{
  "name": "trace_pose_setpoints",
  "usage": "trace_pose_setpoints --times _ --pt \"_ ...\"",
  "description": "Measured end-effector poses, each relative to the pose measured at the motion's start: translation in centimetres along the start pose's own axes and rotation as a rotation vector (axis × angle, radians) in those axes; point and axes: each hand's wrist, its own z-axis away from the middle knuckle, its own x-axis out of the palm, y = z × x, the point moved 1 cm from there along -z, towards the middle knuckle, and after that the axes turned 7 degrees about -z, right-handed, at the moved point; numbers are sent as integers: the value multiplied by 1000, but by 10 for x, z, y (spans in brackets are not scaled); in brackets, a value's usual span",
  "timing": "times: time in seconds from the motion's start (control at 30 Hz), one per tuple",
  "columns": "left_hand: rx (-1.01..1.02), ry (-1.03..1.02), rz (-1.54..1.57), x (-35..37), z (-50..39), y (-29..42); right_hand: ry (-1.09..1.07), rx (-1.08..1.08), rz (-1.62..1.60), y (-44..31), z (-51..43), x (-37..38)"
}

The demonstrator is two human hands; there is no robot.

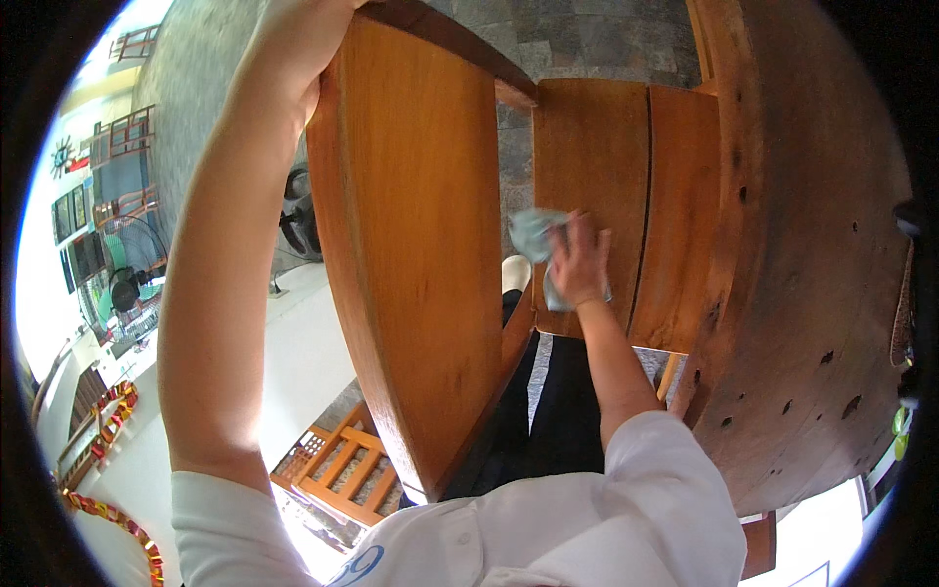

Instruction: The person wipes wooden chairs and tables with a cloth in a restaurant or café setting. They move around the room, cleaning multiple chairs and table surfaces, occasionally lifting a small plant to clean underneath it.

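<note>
A wooden chair stands before me, its broad backrest panel [425, 242] on the left and its seat [594, 154], made of boards with a dark gap between them, on the right. My right hand [579, 257] holds a pale grey-green cloth [539, 231] against the seat, near the edge facing the backrest; cloth and fingers are blurred. Part of the cloth shows below the palm. Up at the picture's top edge, my left hand [315, 26] lies at the upper corner of the backrest, its fingers mostly cut off or hidden.
A thick wooden tabletop [814, 293] with small dark holes lies right of the seat. At lower left is a slatted wooden chair [352, 469]. A standing fan [125, 286] and more chairs are farther left. One of my shoes [516, 273] shows between backrest and seat.
</note>
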Motion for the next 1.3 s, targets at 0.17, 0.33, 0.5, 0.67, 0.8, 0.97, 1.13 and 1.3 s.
trace_pose_setpoints --times 0.17,0.33,0.5,0.67,0.8,0.97,1.13,1.3 --pt "-3 59 -33 4 4 12 308 481 326 73 -77 -64" --pt "25 85 -37 -2 -1 7 145 686 391 110 -39 -69" --pt "312 241 -302 -5 25 -3 142 644 79 0 121 30" --pt "375 -85 -3 -11 125 -108 149 940 -489 -54 191 32" --pt "484 -386 -43 -61 245 -280 598 1218 -1579 -78 202 -71" --pt "-480 -306 179 -159 401 -504 812 795 -1745 -174 203 -260" --pt "-872 -14 -17 -223 488 -620 422 897 -374 -279 136 -307" --pt "-1020 151 309 -213 433 -623 357 563 -396 -315 14 -267"
